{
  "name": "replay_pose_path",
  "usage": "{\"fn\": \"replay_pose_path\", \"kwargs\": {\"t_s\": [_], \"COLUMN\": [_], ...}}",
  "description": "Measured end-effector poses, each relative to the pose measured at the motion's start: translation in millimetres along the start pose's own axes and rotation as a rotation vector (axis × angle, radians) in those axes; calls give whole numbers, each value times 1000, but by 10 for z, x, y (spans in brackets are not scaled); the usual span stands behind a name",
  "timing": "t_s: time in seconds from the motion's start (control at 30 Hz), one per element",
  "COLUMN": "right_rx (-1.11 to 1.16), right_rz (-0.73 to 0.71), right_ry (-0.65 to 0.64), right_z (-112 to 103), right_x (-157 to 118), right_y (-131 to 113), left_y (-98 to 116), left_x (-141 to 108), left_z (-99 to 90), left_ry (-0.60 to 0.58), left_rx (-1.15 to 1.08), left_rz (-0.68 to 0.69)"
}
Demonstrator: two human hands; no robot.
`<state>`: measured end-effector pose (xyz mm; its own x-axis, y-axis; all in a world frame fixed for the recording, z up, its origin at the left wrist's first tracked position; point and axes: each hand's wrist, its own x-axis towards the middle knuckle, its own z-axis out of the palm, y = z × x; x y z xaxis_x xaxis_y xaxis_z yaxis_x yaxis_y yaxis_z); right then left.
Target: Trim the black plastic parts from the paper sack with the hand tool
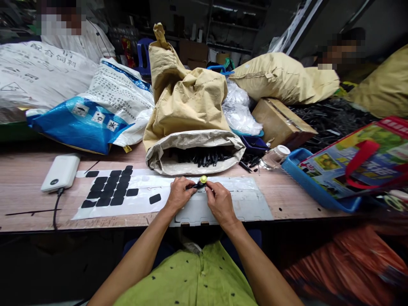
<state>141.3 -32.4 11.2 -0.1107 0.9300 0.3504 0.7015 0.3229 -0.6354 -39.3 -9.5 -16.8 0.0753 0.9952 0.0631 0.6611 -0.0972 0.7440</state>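
pinches a black piece (pixel 199 184) with a yellow-green end between the fingertips of the left hand (pixel 179 194) and right hand (pixel 220 202), above the table (pixel 19 182). faces an open sack (pixel 191 104) of black parts (pixel 208 160) just beyond the hands, and black patches (pixel 111 186) on a white sheet (pixel 135 209) to their left.

Black piece (pixel 199 185): my fingers (pixel 191 191) hid part. Tan sack (pixel 191 104): shadow hid its depths. White sack (pixel 38 76): left edge cut it. Tote (pixel 333 155): right edge cut it. Orange bundle (pixel 347 263): was blurred.
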Motion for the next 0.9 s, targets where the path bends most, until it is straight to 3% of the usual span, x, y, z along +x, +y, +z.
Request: {"fn": "replay_pose_path", "kwargs": {"t_s": [0.13,0.23,0.33,0.53,0.63,0.7,0.9], "right_rx": [24,-44,-98,-21,-43,-43,12], "right_rz": [-91,-127,-96,-96,-90,-64,52], "right_ry": [133,73,-3,110,61,38,141], "right_z": [-51,-14,10,-42,-12,-2,-147], "right_x": [3,-34,-31,3,-37,-49,18], "right_y": [-123,-121,-63,-89,-75,-35,136], "left_y": [17,32,37,29,26,18,-39], "left_x": [8,4,2,3,2,1,-15], "left_z": [5,3,0,-1,1,9,66], "left_ry": [13,16,4,15,13,15,59], "left_rx": [-29,-14,-1,-13,4,23,82], "left_rz": [-16,-23,-23,-12,-9,1,55]}}
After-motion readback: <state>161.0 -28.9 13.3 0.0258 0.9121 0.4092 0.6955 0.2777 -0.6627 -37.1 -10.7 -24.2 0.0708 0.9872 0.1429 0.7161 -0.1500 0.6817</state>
